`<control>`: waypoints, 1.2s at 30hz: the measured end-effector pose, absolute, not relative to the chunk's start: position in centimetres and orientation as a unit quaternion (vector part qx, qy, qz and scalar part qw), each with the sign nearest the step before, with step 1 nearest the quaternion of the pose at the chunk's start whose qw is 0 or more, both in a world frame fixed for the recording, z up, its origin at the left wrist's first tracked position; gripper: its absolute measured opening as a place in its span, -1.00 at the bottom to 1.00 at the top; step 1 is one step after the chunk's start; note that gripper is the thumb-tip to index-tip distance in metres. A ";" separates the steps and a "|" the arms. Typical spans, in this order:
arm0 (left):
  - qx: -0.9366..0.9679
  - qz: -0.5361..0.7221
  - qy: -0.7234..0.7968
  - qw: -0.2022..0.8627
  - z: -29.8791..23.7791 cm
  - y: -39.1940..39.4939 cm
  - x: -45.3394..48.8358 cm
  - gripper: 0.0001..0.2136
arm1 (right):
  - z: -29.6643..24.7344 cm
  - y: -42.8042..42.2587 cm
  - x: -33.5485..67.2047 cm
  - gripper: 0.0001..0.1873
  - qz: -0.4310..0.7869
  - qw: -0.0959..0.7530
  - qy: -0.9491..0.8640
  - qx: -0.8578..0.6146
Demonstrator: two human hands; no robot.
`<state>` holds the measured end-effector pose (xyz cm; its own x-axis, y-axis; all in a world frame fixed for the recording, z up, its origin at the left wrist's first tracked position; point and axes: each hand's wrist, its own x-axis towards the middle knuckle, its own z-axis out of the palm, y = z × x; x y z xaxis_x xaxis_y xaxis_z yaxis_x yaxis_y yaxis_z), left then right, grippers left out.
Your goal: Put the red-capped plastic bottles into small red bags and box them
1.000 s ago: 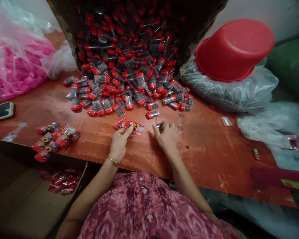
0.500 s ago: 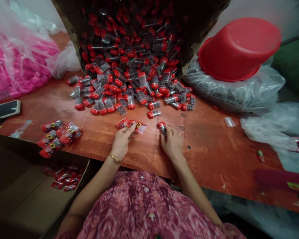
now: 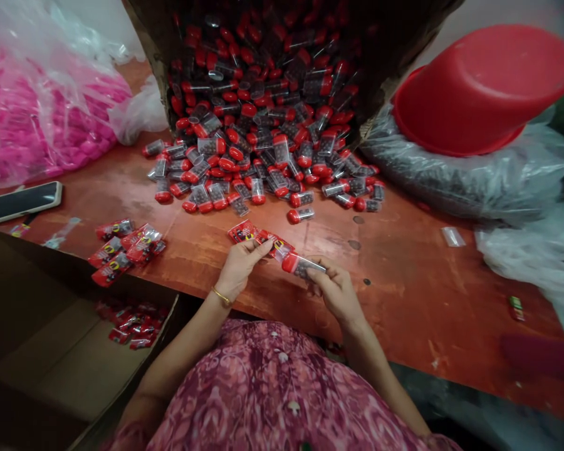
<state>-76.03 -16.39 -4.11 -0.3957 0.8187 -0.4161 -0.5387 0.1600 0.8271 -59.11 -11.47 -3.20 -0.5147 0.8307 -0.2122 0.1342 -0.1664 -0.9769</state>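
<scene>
Between thumb and fingers, my left hand [image 3: 238, 269] pinches red printed plastic sleeves [image 3: 244, 231] over the table's front part. My right hand [image 3: 337, 288] grips a small clear tube with a red cap [image 3: 303, 266] and dark contents. The tube's red end meets the right edge of the sleeves; whether it has entered one, I cannot tell. Beyond my hands, a large heap of similar red-capped tubes [image 3: 263, 150] spills from a carton lying on its side. To the left lie several red-sleeved tubes [image 3: 126, 250] in a small pile.
An open cardboard box [image 3: 51, 369] below the table edge holds more red packets [image 3: 138, 326]. A phone [image 3: 22, 202] and a bag of pink pieces [image 3: 42, 119] are at left. A red tub [image 3: 479, 94] rests upside down on a filled clear bag [image 3: 460, 181] at right.
My right hand has lifted the tube, turned it sideways and brought it left to the sleeves. My left hand still pinches the sleeves. The view has shifted slightly.
</scene>
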 end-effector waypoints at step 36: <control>0.106 0.717 0.447 0.525 -5.5 -15.6 -74.4 -0.72 | -6.2 -13.5 -65.0 -0.69 0.698 0.357 -0.503 -0.364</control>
